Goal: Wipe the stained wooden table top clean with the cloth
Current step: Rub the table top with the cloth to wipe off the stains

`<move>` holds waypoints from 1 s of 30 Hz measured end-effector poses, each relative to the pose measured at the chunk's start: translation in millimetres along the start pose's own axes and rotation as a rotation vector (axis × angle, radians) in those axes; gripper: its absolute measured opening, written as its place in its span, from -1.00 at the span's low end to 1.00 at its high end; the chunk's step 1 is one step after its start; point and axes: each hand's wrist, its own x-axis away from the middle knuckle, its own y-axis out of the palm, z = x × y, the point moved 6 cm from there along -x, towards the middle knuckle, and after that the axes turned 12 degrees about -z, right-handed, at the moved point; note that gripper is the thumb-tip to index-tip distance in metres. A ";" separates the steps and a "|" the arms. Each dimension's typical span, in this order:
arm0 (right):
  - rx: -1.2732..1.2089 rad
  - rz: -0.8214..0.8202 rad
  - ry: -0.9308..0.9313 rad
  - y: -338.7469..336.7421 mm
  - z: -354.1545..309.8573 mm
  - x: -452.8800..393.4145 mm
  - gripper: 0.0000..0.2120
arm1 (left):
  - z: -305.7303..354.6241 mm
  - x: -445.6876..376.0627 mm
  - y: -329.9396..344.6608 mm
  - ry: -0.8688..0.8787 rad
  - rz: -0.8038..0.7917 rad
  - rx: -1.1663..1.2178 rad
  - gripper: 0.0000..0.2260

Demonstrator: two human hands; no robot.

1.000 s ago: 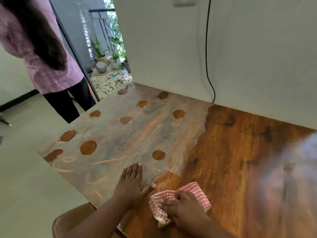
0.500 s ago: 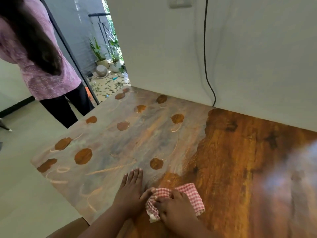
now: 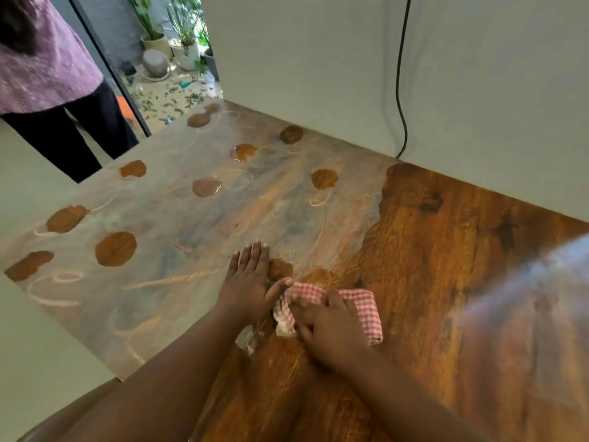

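Counted are one wooden table top point(image 3: 430, 250), one checked cloth point(image 3: 363, 301), two hands, eleven brown round stains, one black cable point(image 3: 400, 74), and four plant pots.

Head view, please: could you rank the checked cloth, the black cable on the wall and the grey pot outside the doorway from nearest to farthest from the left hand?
From the left hand, flat on the table:
1. Checked cloth, just to its right, at the thumb.
2. Black cable, up the wall, far right.
3. Grey pot, beyond the doorway, far left.

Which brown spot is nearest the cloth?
The spot just right of the left hand, beyond the cloth; all other spots lie farther out on the hazy side.
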 end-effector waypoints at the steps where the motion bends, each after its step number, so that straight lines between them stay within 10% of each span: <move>1: -0.012 -0.034 -0.047 7.0 2.2 10.8 -0.57 | -2.1 -2.4 -1.2 -0.002 -0.001 0.030 -0.11; 11: -0.085 0.093 0.300 -66.6 98.9 -58.7 -0.60 | -10.0 -58.1 -31.8 0.034 -0.081 -0.084 -0.20; 19: 0.079 0.062 -0.024 -19.7 44.2 -13.2 -0.56 | 15.3 -109.3 -55.5 0.049 -0.044 -0.042 -0.24; 30: -0.045 0.179 0.279 -80.4 127.4 -110.5 -0.58 | 29.4 -153.4 -54.5 0.126 0.081 -0.031 -0.24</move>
